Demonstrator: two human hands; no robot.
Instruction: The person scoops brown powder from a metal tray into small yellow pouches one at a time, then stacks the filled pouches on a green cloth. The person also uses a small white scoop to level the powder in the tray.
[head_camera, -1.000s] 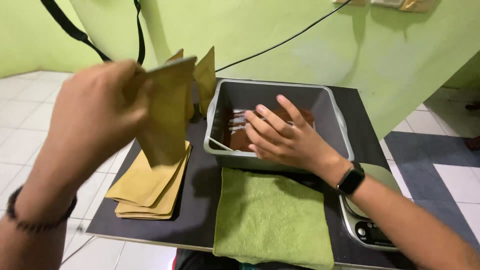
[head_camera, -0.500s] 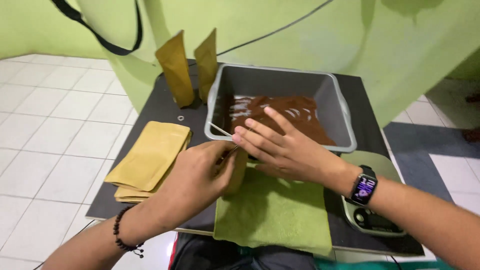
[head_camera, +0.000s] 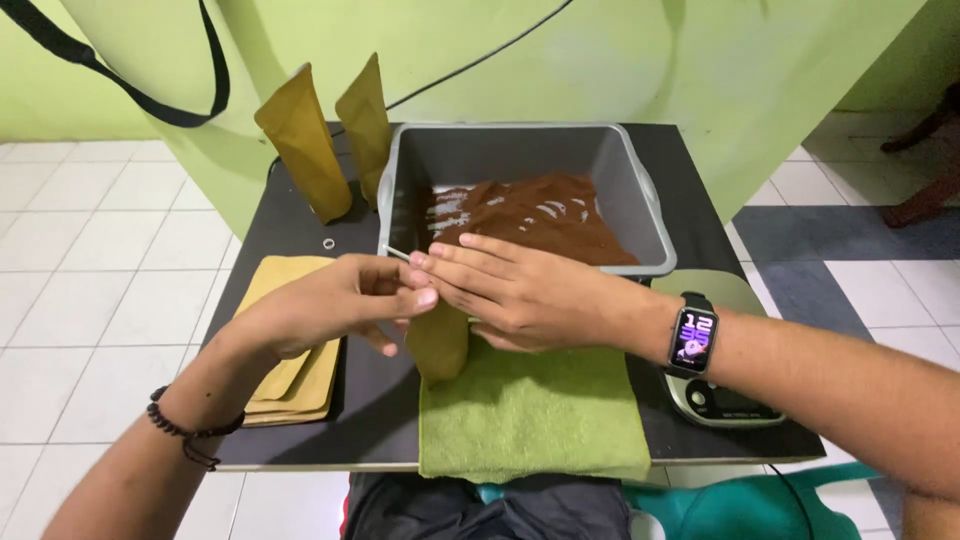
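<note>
A tan paper pouch (head_camera: 438, 345) stands upright on the near left corner of a green towel (head_camera: 530, 415). My left hand (head_camera: 335, 305) grips its top from the left. My right hand (head_camera: 520, 290), with a smartwatch on the wrist, covers the pouch's top from the right, fingers stretched flat towards the left hand. Just behind the hands sits a grey tub (head_camera: 520, 150) holding brown powder (head_camera: 520, 210). A thin white handle (head_camera: 397, 252) sticks out by the tub's near left corner, next to my fingertips.
Two filled tan pouches (head_camera: 305, 140) stand at the table's back left. A stack of flat tan pouches (head_camera: 290, 385) lies at the left. A kitchen scale (head_camera: 715, 395) sits under my right wrist. A small ring (head_camera: 328, 242) lies on the black table (head_camera: 300, 455).
My left hand came down from high at the left with a pouch and set it upright on the towel. My right hand came out of the tub to the pouch's top.
</note>
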